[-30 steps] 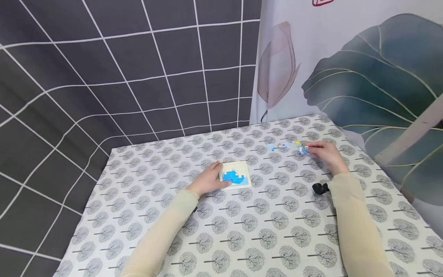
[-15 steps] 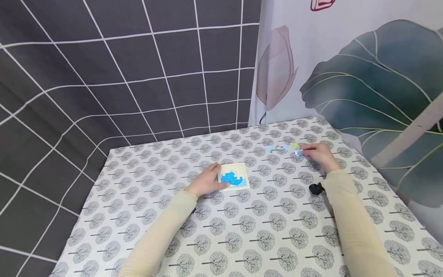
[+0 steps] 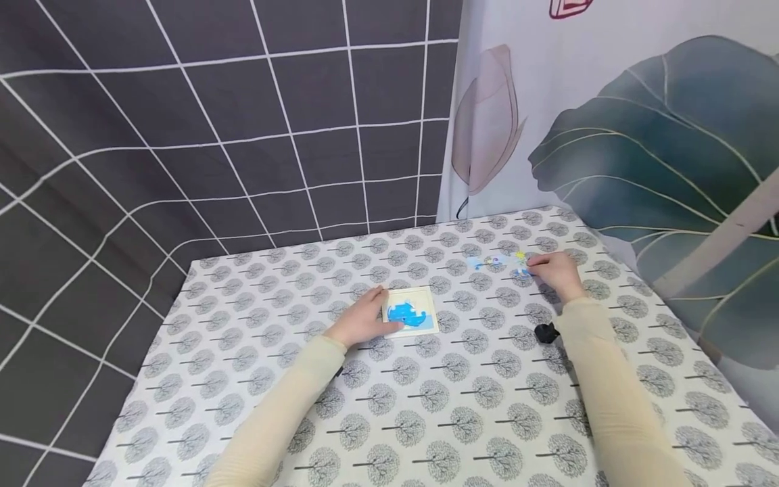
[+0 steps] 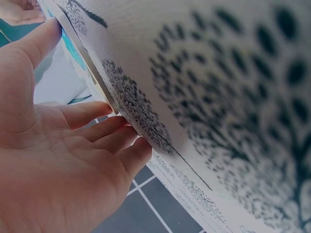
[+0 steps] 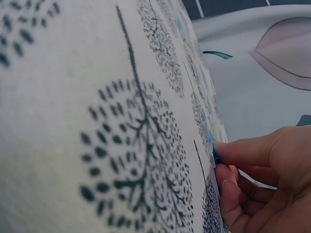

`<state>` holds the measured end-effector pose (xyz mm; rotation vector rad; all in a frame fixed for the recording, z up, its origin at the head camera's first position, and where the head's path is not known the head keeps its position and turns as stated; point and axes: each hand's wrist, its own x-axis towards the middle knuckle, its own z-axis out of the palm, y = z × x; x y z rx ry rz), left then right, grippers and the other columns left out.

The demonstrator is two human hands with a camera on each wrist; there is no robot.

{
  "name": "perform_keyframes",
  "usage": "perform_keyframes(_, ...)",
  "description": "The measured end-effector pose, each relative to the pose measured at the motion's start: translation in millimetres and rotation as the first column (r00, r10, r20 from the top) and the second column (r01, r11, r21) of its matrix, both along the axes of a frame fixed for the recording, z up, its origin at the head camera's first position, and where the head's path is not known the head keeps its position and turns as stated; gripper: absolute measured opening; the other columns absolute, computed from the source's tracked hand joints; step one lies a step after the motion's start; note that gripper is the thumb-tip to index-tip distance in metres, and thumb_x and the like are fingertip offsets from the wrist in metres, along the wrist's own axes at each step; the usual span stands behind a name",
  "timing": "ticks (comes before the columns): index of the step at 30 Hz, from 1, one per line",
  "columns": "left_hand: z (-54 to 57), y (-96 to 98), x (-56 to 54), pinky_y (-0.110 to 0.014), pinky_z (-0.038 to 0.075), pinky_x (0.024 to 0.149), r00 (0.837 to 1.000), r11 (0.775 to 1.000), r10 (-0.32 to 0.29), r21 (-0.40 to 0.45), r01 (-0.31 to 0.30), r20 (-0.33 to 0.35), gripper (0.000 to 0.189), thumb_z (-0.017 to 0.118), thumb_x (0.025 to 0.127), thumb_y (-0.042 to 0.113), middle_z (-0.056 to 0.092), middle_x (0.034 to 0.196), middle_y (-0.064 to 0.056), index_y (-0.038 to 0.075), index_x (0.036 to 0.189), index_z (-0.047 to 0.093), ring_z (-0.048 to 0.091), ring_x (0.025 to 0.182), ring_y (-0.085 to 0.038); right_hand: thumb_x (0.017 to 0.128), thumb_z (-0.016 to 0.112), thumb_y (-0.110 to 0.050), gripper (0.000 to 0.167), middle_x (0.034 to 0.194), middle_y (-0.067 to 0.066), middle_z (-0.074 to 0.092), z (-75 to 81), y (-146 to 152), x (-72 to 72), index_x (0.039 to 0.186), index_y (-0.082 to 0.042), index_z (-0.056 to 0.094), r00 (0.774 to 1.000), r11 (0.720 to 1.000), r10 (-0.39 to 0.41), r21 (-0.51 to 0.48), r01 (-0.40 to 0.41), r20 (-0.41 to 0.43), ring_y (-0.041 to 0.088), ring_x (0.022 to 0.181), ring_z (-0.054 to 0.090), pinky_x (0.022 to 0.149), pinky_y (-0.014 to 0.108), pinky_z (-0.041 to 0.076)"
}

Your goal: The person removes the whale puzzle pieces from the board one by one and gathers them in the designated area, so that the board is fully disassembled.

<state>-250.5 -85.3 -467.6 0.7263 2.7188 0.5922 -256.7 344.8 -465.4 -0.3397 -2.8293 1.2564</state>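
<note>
A small cream puzzle board (image 3: pixel 433 312) with blue animal-shaped pieces in it (image 3: pixel 406 313) lies on the table. My left hand (image 3: pixel 360 318) rests at its left side, the thumb over the lower left corner. In the left wrist view the fingers of my left hand (image 4: pixel 73 150) lie fairly straight along the board's edge. Farther right, my right hand (image 3: pixel 556 274) pinches a blue puzzle piece (image 3: pixel 521 272) at the tabletop. The right wrist view shows the blue piece (image 5: pixel 215 152) at the tips of the thumb and index finger, mostly hidden by them.
Several loose puzzle pieces, light blue (image 3: pixel 477 262) and yellow (image 3: pixel 520 256), lie left of and behind the right hand. A tree-print cloth (image 3: pixel 450 406) covers the table. A dark checked curtain (image 3: pixel 292 135) and a leaf-print curtain (image 3: pixel 657 149) hang behind it.
My right hand has shifted slightly left, close to the loose pieces, with its fingertips still at the blue piece. The left hand stays at the board; the head view has tilted a little.
</note>
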Motion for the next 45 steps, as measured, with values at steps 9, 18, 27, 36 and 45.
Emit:
perform_keyframes(9, 3.7, -3.5, -0.8, -0.048, 0.022, 0.122, 1.000, 1.000, 0.011, 0.013, -0.011, 0.002, 0.098, 0.067, 0.089, 0.059, 0.022, 0.165, -0.015, 0.002, 0.158, 0.028, 0.022, 0.151, -0.033, 0.098, 0.063, -0.016, 0.035, 0.138, 0.032, 0.054, -1.6, 1, -3.0, 0.125, 0.006, 0.064, 1.000, 0.999, 0.024, -0.022, -0.024, -0.003, 0.047, 0.123, 0.052, 0.105, 0.059, 0.041)
perform_keyframes(18, 2.8, -0.6, -0.3, -0.047, 0.023, 0.122, 1.000, 1.000, 0.004, -0.001, -0.004, 0.003, 0.097, 0.067, 0.090, 0.059, 0.022, 0.165, -0.015, 0.002, 0.158, 0.028, 0.022, 0.151, -0.032, 0.101, 0.062, -0.023, 0.044, 0.113, 0.011, 0.068, -5.7, 16, -1.5, 0.136, 0.004, 0.058, 0.999, 0.986, 0.036, -0.165, -0.034, 0.006, -0.002, 0.080, 0.062, 0.073, 0.013, 0.053)
perform_keyframes(27, 4.7, -0.5, 1.9, -0.045, 0.021, 0.122, 1.000, 1.000, 0.005, 0.003, -0.005, 0.020, 0.098, 0.066, 0.090, 0.059, 0.020, 0.166, -0.015, 0.001, 0.158, 0.027, 0.020, 0.152, -0.031, 0.103, 0.057, -0.023, 0.046, 0.133, 0.027, 0.057, 1.0, 9, 8.7, 0.139, 0.005, 0.054, 1.000, 0.978, 0.011, -0.208, -0.012, -0.005, -0.002, 0.084, 0.061, 0.075, 0.012, 0.052)
perform_keyframes(36, 5.1, -0.9, 3.4, -0.047, 0.021, 0.122, 1.000, 1.000, 0.000, 0.016, -0.001, 0.013, 0.097, 0.068, 0.089, 0.057, 0.021, 0.165, -0.016, 0.001, 0.158, 0.028, 0.022, 0.151, -0.032, 0.104, 0.057, -0.034, 0.052, 0.144, 0.026, 0.051, 17.1, -16, 16.4, 0.143, 0.000, 0.052, 0.997, 0.981, 0.064, -0.179, -0.070, -0.039, 0.035, 0.119, 0.055, 0.106, 0.053, 0.043)
perform_keyframes(45, 3.7, -1.9, 3.5, -0.043, 0.019, 0.123, 1.000, 1.000, -0.007, -0.015, 0.007, 0.001, 0.097, 0.065, 0.090, 0.059, 0.019, 0.166, -0.015, 0.000, 0.158, 0.027, 0.020, 0.152, -0.031, 0.102, 0.060, -0.029, 0.047, 0.147, 0.021, 0.051, 42.5, -62, 12.1, 0.140, -0.002, 0.056, 0.976, 0.960, 0.205, -0.177, -0.216, -0.076, 0.041, 0.129, 0.050, 0.112, 0.057, 0.036)
